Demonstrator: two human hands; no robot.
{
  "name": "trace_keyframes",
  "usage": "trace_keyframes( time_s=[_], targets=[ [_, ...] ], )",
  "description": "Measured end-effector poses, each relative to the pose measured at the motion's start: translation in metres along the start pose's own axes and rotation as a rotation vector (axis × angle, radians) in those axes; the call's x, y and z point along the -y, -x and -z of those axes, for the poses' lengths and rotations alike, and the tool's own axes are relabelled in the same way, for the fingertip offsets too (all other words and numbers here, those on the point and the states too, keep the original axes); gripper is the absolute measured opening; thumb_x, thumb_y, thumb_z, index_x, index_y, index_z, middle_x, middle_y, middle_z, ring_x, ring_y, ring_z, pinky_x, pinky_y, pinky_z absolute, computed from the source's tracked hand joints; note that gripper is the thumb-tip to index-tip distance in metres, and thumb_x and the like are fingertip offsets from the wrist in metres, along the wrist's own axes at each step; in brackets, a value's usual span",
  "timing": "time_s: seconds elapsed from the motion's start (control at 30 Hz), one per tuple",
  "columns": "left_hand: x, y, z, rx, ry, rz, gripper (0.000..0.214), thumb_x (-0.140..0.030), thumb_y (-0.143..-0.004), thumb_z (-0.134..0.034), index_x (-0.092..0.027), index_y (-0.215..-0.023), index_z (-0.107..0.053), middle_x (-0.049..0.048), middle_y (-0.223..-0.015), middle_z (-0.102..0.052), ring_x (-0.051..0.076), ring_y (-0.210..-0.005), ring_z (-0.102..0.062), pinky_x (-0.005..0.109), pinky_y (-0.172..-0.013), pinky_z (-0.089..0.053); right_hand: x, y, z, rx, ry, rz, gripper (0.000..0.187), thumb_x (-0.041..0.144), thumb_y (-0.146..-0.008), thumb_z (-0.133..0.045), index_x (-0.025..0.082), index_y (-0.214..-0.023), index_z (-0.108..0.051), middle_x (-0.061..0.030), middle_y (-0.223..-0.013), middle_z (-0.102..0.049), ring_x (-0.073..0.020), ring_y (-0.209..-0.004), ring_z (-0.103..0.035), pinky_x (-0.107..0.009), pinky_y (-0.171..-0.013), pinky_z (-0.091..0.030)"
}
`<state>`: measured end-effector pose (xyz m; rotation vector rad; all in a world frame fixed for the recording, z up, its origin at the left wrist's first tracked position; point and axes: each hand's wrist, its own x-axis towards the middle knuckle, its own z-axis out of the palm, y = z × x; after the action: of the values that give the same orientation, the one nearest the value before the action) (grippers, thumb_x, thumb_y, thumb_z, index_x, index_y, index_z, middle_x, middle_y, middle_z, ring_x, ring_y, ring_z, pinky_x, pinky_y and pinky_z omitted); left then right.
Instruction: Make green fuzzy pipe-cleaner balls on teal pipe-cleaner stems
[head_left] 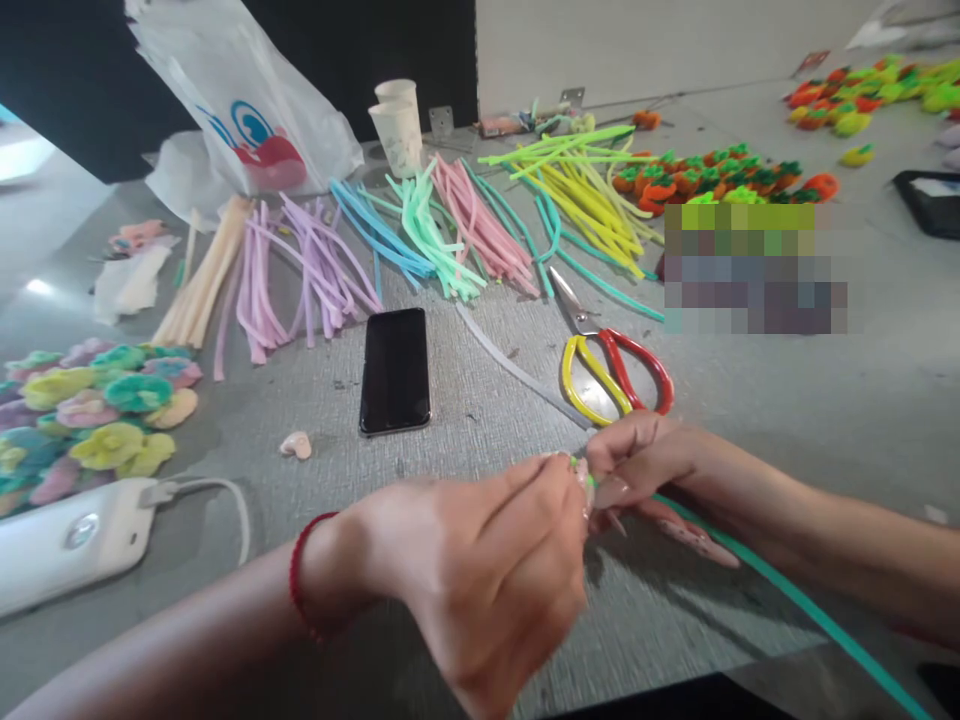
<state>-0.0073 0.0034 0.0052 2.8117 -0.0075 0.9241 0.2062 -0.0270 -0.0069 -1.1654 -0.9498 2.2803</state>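
Teal stem (810, 605), seemingly mid-twist
My left hand (487, 570) and right hand (637, 465) pinch it near the worktop's (495, 410) front edge; next needs steadiness.

Counter (487, 430) under the hands (495, 560): matt, fine woven-looking texture. Pipe cleaner (795, 592) passing by the right hand: fuzzy, matt. Fingernails: smooth, glossy. Bracelet (294, 570) on left wrist: matt twisted cord. Scissors (589, 325) just beyond right hand: shiny smooth metal blades, glossy plastic-looking handles. Phone (395, 370) beyond left hand: glossy glass-like screen, shiny metal-looking edge. Power bank (49, 548), left of hands: smooth plastic, slight gloss. Flowers (142, 393) behind it: plush, matt. Farther beyond hands, cups (397, 130): paper, matt; bag (247, 100): thin crinkled plastic, slight sheen.
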Motion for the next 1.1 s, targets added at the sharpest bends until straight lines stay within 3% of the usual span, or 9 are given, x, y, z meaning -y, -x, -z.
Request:
trace_keyframes(
  time_s=[0.1, 0.2, 0.27, 0.37, 0.47, 0.63, 0.87, 1.1],
  targets=[
    [0.002, 0.000, -0.003, -0.035, 0.010, 0.063, 0.012, -0.013, -0.081, -0.060, -0.018, -0.089, -0.068, 0.0049, -0.091, -0.073, 0.021, -0.093, -0.068, 0.033, -0.081, -0.058, 0.000, 0.002, -0.002, -0.059, 0.071, 0.116, 0.021, 0.028, -0.074, -0.063, 0.016, -0.059, -0.055, 0.0068, -0.038, -0.047, -0.0042, -0.028, -0.035, -0.015, -0.030, -0.029],
    [0.005, -0.005, -0.003, -0.050, 0.207, 0.413, 0.026, -0.021, -0.080, -0.064, -0.017, -0.106, -0.065, 0.0084, -0.105, -0.070, 0.021, -0.098, -0.066, 0.032, -0.085, -0.055, 0.002, 0.008, -0.004, -0.156, 0.405, 0.347, 0.021, 0.026, -0.081, -0.060, 0.015, -0.063, -0.057, 0.0051, -0.044, -0.049, -0.0064, -0.036, -0.044, -0.017, -0.037, -0.034],
    [0.008, -0.009, -0.001, 0.015, 0.449, 0.696, 0.036, -0.029, -0.078, -0.067, -0.017, -0.111, -0.063, 0.0089, -0.106, -0.069, 0.020, -0.095, -0.065, 0.030, -0.082, -0.054, 0.003, 0.010, -0.004, -0.207, 0.750, 0.561, 0.021, 0.023, -0.086, -0.054, 0.015, -0.067, -0.059, 0.0030, -0.051, -0.053, -0.0082, -0.045, -0.050, -0.019, -0.044, -0.038],
    [0.016, -0.010, -0.001, 0.171, 0.804, 0.977, 0.025, -0.035, -0.078, -0.067, -0.016, -0.094, -0.068, 0.0039, -0.084, -0.070, 0.014, -0.074, -0.064, 0.022, -0.065, -0.051, 0.001, 0.009, -0.001, -0.233, 1.253, 0.890, 0.025, 0.014, -0.090, -0.043, 0.016, -0.071, -0.058, 0.0015, -0.057, -0.054, -0.0101, -0.054, -0.051, -0.023, -0.058, -0.042],
    [0.025, -0.007, -0.004, 0.239, 1.038, 1.123, 0.023, -0.035, -0.071, -0.073, -0.015, -0.083, -0.067, 0.0016, -0.074, -0.068, 0.012, -0.067, -0.062, 0.020, -0.059, -0.047, -0.002, 0.006, 0.003, -0.260, 1.559, 1.099, 0.024, 0.008, -0.088, -0.042, 0.016, -0.074, -0.059, 0.0021, -0.057, -0.052, -0.0110, -0.053, -0.046, -0.027, -0.064, -0.043],
    [0.026, -0.003, -0.011, 0.157, 1.149, 1.224, 0.033, -0.026, -0.058, -0.082, -0.015, -0.082, -0.063, 0.0010, -0.077, -0.068, 0.011, -0.070, -0.062, 0.022, -0.064, -0.048, -0.001, 0.005, 0.005, -0.272, 1.801, 1.156, 0.027, 0.006, -0.086, -0.038, 0.017, -0.075, -0.060, 0.0018, -0.059, -0.051, -0.0131, -0.058, -0.047, -0.029, -0.070, -0.044],
    [0.022, -0.003, -0.014, -0.036, 1.073, 1.229, 0.028, -0.021, -0.058, -0.082, -0.013, -0.073, -0.059, -0.0004, -0.069, -0.064, 0.009, -0.063, -0.059, 0.019, -0.057, -0.045, 0.000, 0.003, 0.005, -0.333, 1.759, 1.116, 0.023, 0.014, -0.091, -0.044, 0.016, -0.077, -0.062, -0.0003, -0.062, -0.055, -0.0131, -0.059, -0.049, -0.027, -0.064, -0.043],
    [0.020, -0.006, -0.012, 0.020, 1.088, 1.235, 0.026, -0.025, -0.061, -0.081, -0.013, -0.076, -0.064, 0.0014, -0.070, -0.067, 0.010, -0.064, -0.063, 0.019, -0.057, -0.047, 0.001, 0.005, 0.006, -0.303, 1.760, 1.137, 0.022, 0.012, -0.090, -0.044, 0.016, -0.078, -0.063, -0.0002, -0.061, -0.057, -0.0130, -0.059, -0.051, -0.027, -0.063, -0.043]
  ],
)
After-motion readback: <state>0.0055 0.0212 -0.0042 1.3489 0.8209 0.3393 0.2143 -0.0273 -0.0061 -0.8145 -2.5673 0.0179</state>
